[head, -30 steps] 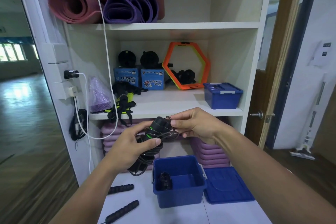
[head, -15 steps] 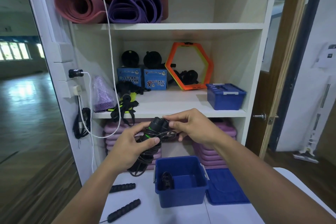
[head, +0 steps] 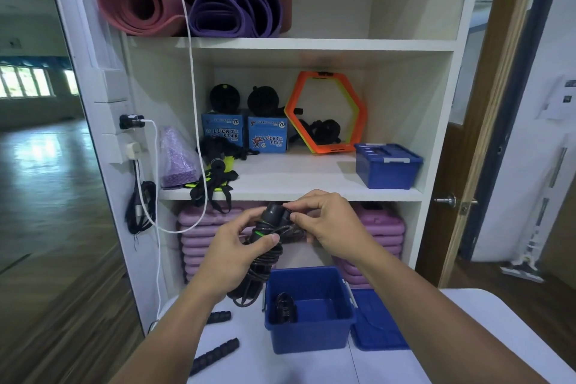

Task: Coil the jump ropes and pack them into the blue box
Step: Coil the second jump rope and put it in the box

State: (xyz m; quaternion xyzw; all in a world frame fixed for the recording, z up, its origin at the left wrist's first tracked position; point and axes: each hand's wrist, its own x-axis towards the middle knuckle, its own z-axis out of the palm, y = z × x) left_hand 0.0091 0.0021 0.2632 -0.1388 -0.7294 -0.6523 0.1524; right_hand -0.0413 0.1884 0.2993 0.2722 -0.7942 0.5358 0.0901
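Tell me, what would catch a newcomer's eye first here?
Centre frame, the left hand grips a coiled black jump rope with a green mark while the right hand pinches its top. Just below stands an open blue plastic box on the white table, another black rope lying inside.

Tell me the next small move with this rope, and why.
Probably pull the last wrap snug with the right hand before packing. That hand pinches the jump rope at its handle tops, while the left hand grips the coil, whose loops hang loose beside the open blue box.
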